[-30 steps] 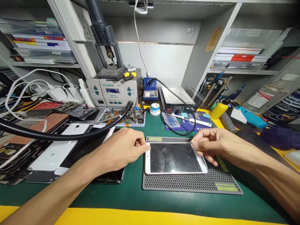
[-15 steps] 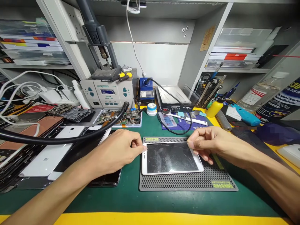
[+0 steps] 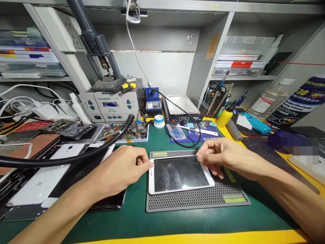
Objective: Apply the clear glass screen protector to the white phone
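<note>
A white smartphone (image 3: 180,175) with a dark, scratched screen and a crack along its far right part lies sideways on a grey perforated anti-slip pad (image 3: 193,203). My left hand (image 3: 129,166) is closed at the phone's far left corner, thumb and forefinger pinched on its edge. At the far right corner, my right hand (image 3: 215,156) grips the edge between thumb and curled fingers. The fingertips under the phone are partly hidden.
Left of the pad lie several phones and a white back cover (image 3: 48,176), crossed by a thick black hose (image 3: 76,159). Behind stand a soldering station (image 3: 111,105), a tray of circuit boards (image 3: 137,132) and a heating plate (image 3: 181,106). Bottles (image 3: 271,100) stand at right.
The head view has turned slightly, so the whole scene sits further left in the picture. Both hands keep their hold on the phone, which has not visibly moved on the pad.
</note>
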A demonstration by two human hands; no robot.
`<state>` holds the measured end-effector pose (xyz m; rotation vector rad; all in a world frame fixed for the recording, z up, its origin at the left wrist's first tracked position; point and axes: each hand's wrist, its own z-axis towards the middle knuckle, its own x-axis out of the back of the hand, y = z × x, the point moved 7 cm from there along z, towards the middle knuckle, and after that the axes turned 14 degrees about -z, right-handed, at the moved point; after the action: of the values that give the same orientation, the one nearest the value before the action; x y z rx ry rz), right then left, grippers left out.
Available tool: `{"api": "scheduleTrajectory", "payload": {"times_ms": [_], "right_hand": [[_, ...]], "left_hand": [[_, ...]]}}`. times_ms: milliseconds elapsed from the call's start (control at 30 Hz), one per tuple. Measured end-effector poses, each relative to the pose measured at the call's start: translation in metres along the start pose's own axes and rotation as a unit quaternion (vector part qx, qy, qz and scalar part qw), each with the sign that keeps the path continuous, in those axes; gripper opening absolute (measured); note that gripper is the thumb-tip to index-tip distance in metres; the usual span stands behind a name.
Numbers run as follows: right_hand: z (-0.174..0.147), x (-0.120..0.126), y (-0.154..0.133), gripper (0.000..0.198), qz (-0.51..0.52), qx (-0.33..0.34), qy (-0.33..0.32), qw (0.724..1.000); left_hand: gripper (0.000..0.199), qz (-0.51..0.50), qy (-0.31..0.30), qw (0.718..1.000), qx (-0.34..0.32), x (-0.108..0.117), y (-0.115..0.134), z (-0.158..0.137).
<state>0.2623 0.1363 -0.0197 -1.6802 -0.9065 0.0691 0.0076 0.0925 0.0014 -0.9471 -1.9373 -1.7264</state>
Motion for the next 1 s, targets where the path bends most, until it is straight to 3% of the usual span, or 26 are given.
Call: {"api": "scheduleTrajectory", "payload": {"times_ms": [1000], "right_hand": [[0.0003, 0.0011, -0.0015, 0.02, 0.013, -0.029, -0.004, 0.999]], "left_hand": [[0.035, -0.011, -0.002, 1.0, -0.013, -0.0005, -0.0006, 0.0002]]}}
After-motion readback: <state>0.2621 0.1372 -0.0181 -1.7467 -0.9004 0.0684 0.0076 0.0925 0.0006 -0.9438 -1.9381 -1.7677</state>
